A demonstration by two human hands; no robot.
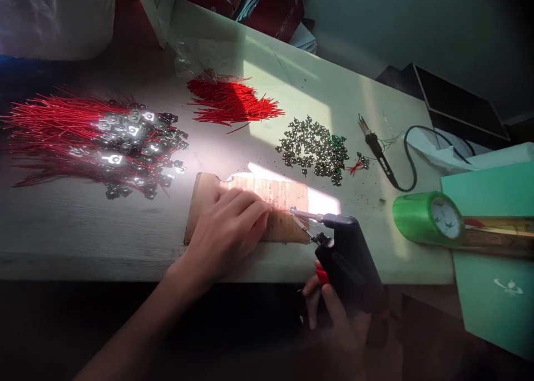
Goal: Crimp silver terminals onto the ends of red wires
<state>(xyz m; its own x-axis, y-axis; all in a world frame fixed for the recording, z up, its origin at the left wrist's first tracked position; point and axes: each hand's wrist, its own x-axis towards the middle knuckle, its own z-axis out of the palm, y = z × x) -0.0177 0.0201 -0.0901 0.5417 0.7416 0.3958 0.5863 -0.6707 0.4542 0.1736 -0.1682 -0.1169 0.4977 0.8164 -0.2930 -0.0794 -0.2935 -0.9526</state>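
Observation:
My left hand [223, 233] rests on a wooden board [287, 194], its fingertips pinning a thin red wire [282, 209] down. My right hand [334, 314] grips a black soldering gun [346, 253] with a red trigger. The gun's metal tip [302, 214] sits beside the wire's end, and a small metal terminal [321, 239] shows below it. Left of the board lies a heap of red wires with metal terminals attached [125, 147]. Loose red wires [233, 103] and a pile of bare metal terminals [312, 150] lie beyond it.
A black-handled soldering iron [375, 150] with its cord lies on the white table [54, 231] at right. Beyond it are a green tape roll [428, 219], a teal box [488, 203] and a black tray [459, 105]. Papers and a plastic bag [187, 41] sit behind.

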